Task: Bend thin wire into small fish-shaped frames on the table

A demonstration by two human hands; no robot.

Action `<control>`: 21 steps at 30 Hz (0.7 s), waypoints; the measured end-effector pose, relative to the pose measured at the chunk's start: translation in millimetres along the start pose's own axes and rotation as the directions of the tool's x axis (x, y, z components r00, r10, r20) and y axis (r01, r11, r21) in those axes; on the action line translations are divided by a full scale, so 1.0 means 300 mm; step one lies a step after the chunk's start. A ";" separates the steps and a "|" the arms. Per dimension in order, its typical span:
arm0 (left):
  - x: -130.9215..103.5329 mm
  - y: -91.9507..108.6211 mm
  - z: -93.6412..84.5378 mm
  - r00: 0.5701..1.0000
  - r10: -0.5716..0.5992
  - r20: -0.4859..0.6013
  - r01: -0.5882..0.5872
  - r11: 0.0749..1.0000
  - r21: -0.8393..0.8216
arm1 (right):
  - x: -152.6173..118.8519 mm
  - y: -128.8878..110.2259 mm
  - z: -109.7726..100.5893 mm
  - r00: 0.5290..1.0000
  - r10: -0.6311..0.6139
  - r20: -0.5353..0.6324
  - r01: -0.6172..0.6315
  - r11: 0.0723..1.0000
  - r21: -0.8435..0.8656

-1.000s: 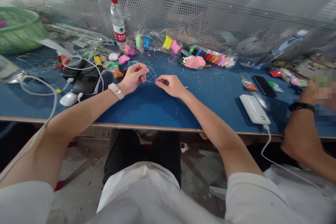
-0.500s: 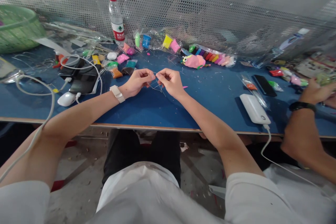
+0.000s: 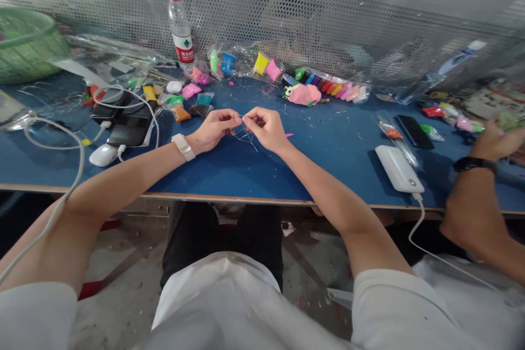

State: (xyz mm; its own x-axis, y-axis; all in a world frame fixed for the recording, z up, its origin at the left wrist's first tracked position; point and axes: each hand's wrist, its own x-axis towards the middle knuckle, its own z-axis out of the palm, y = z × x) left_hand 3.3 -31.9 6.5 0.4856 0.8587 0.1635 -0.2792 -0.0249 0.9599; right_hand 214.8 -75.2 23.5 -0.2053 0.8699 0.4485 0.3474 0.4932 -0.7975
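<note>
Over the middle of the blue table, my left hand point(image 3: 217, 128) and my right hand point(image 3: 264, 127) meet with their fingertips almost touching. Both are closed in a pinch on a thin bent wire point(image 3: 251, 143), whose loose ends hang below the fingers. The exact spot where the fingertips grip it is too small to make out. A small pink sliver point(image 3: 289, 135) lies beside my right wrist. Behind my right hand rests a pink clay figure point(image 3: 302, 95) with a yellow and green end. Orange point(image 3: 180, 114) and other coloured clay packets lie just behind my left hand.
At the back stand a water bottle point(image 3: 181, 33) and a row of coloured clay sticks point(image 3: 334, 87). Phones point(image 3: 130, 126) with white cables lie left, near a green basket point(image 3: 28, 49). To the right are a white power bank point(image 3: 398, 169), a black phone point(image 3: 415, 132) and a co-worker's hand point(image 3: 498, 142).
My hands stay nearly in place, still pinching; the wire's hanging ends have shifted slightly. The co-worker's hand at the right has moved a little.
</note>
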 end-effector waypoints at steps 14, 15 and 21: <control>0.009 -0.019 -0.013 0.991 0.134 -0.003 -0.131 0.971 0.198 | -0.002 0.028 -0.008 0.999 0.023 0.024 -0.023 0.999 -0.028; 0.011 -0.019 -0.016 0.984 0.179 -0.010 -0.171 0.958 0.232 | -0.001 0.030 -0.010 0.999 0.023 0.025 -0.023 1.000 -0.017; 0.017 -0.016 -0.033 0.952 0.305 0.026 -0.289 0.866 0.409 | 0.012 0.055 -0.018 0.999 0.016 0.043 -0.018 0.999 0.050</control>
State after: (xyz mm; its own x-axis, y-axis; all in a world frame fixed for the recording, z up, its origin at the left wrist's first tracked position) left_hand -1.0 -22.4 0.5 0.3987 0.7966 0.4544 -0.0432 -0.4787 0.8769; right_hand 224.8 -63.8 14.0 -0.2387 0.8766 0.4179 0.3052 0.4763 -0.8246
